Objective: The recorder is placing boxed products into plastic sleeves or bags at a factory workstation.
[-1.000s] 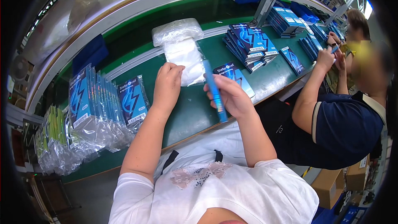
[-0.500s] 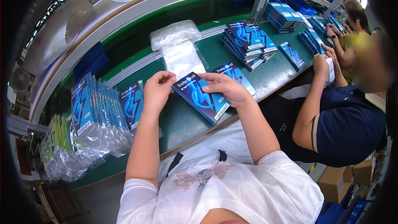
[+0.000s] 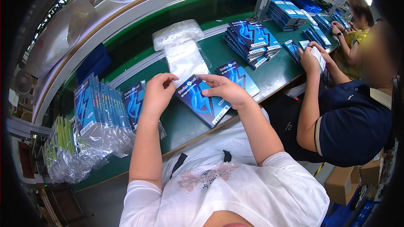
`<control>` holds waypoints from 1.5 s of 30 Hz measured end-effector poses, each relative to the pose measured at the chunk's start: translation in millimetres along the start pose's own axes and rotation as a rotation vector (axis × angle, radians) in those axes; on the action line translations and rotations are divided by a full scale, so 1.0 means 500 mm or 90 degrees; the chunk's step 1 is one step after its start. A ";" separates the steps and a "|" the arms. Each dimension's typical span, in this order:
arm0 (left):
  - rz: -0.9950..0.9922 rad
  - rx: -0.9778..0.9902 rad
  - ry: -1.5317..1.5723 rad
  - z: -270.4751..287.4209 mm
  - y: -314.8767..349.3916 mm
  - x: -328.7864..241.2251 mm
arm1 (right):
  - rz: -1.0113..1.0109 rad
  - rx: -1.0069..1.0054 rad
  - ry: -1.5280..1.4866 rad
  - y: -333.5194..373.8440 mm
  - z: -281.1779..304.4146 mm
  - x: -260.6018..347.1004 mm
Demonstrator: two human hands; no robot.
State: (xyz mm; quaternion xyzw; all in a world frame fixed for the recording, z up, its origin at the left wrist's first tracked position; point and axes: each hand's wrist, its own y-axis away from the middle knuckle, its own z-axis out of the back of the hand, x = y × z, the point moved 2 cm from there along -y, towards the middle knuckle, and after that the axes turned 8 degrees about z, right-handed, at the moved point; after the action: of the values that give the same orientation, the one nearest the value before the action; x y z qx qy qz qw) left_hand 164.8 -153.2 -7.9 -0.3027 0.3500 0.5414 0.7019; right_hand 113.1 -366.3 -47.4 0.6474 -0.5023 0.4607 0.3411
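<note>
L hand (image 3: 162, 88) just nearside of the bag pile (image 3: 185, 56); fingers curled in, thumb & forefinger tips near-closed at top-L corner of the box (image 3: 202, 101); can't tell if they pinch the bit of clear film there; R hand (image 3: 227, 92) nearside & to R of the pile, part-open, thumb on box's front face, forefinger along its top edge; it has hold of the box. Box is on the near side of the pile, tilted, blue/black front up, above the green bench (image 3: 176, 130).

Beyond the pile & touching it, a clear film bundle (image 3: 177, 34); R of the pile, a loose box (image 3: 240, 77) lying flat, partly behind R hand; farther R & back, a box stack (image 3: 252, 40), w/ a 2nd stack (image 3: 287, 14) past it; L of the pile, bagged boxes (image 3: 101, 105) in an upright row, one more (image 3: 134, 101) on the row's pile-ward side, green boxes (image 3: 61, 138) at its far-L end; well R of the pile, a co-worker (image 3: 349, 117) w/ a white item (image 3: 318, 59) in both hands.
</note>
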 end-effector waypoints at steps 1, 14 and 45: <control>-0.016 -0.021 -0.048 0.005 0.002 0.004 | 0.010 -0.050 0.024 0.001 -0.005 -0.001; -0.047 -0.033 0.060 -0.014 0.010 0.013 | -0.031 0.028 -0.272 0.008 -0.056 -0.016; 0.137 0.192 0.867 -0.072 0.095 -0.053 | 0.199 -0.131 0.241 0.105 -0.084 0.056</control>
State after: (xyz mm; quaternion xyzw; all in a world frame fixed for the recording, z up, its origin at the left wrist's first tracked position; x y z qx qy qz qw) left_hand 108.5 -185.7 -9.0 -0.4373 0.8106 0.2437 0.3039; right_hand 53.6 -351.7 -8.0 0.4266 -0.5675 0.5670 0.4177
